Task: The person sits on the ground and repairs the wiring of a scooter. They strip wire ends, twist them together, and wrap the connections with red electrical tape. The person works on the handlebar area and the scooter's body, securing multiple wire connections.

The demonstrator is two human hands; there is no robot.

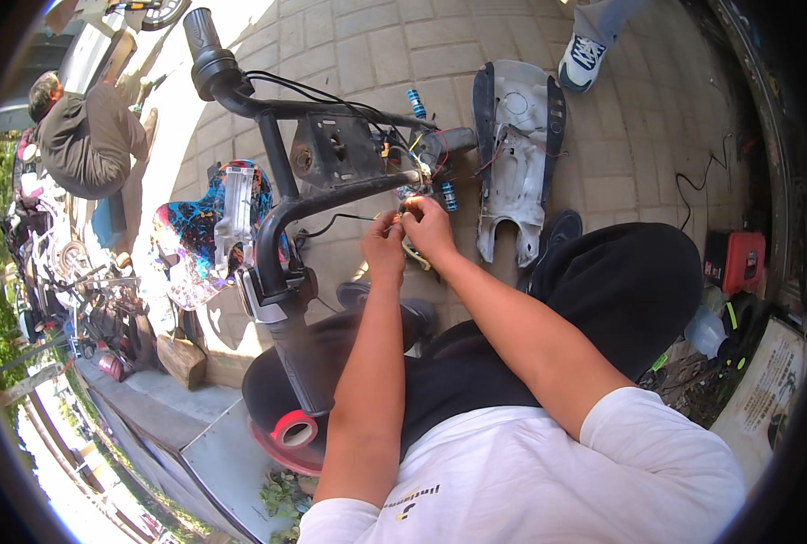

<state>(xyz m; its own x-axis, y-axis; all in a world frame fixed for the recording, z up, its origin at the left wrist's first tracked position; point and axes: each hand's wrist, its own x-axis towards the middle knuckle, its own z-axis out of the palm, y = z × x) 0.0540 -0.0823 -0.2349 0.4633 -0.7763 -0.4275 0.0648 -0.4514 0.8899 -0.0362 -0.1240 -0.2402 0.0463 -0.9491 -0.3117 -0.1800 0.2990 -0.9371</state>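
Note:
My left hand (384, 246) pinches thin wiring (398, 219) between thumb and fingertips. Close against it, my right hand (430, 228) grips the same wiring; the fingers hide the exact joint. A black cable (339, 216) runs in from the left. Just beyond my hands, coloured wires (417, 160) hang loose at the front of a small electric vehicle. Its black tubular handlebar (349, 193) stretches across in front of me, with one rubber grip (301, 370) by my left forearm. Blue coil springs (449, 196) show on either side of the steering column.
A worn plastic cover (512, 163) lies on the paving. Left are a paint-splashed panel (199, 221) and a squatting person (90, 139). Another person's shoe (582, 62) is ahead. Red tape (311, 427) sits by my left thigh; a red toolbox (743, 262) stands right.

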